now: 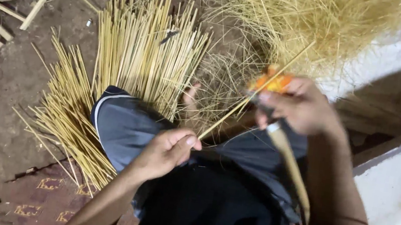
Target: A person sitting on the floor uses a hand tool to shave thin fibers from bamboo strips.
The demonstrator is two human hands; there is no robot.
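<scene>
Fanned across the dirt floor (pixel 1 98), a pile of split bamboo sticks (pixel 135 50); beyond, tangled shavings (pixel 310 18); over the lap, dark cloth (pixel 130 123). Right hand (pixel 301 109) clenched on a blurred knife handle (pixel 291 163). Left hand (pixel 166 149) pinching the near end of one thin stick (pixel 244 106); probably light, stiff, splintery, best gripped low.

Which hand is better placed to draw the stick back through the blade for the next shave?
Left. The left hand already pinches the thin stick at its near end, free to pull; the right hand is occupied gripping the knife against it.
</scene>
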